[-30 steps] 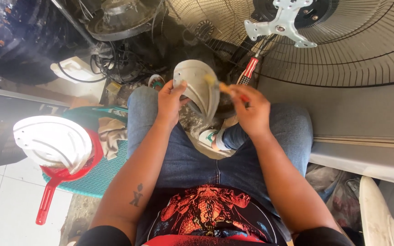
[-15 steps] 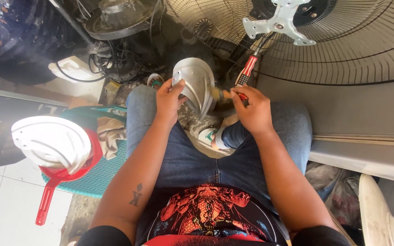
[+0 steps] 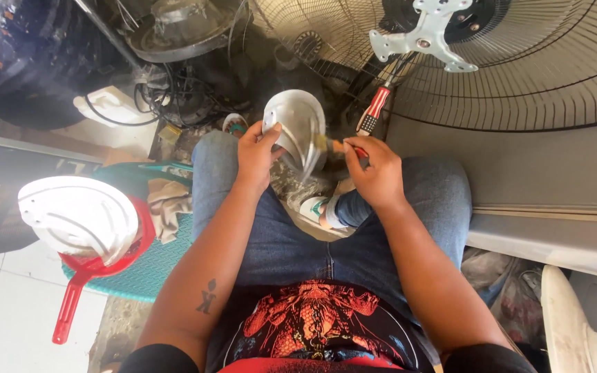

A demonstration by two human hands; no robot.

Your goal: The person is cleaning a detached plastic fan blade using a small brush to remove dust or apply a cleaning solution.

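Note:
My left hand (image 3: 256, 153) grips a pale grey round plastic fan cover (image 3: 297, 126), held on edge above my knees. My right hand (image 3: 376, 173) is closed around a small brush with a yellowish handle (image 3: 332, 146), whose tip is pressed against the cover's inner side. The brush end is blurred. Both hands are over my lap in blue jeans (image 3: 291, 242).
A red-and-white handled screwdriver (image 3: 373, 110) lies just beyond my right hand. A large metal fan grille (image 3: 533, 76) with a grey cross bracket (image 3: 424, 36) fills the upper right. A white fan part sits in a red scoop (image 3: 70, 304) on a teal stool (image 3: 153, 269) at left. Cables (image 3: 167, 90) lie ahead.
The cover has turned more on edge and the right hand with the brush has moved in against its inner face. My left hand keeps its grip.

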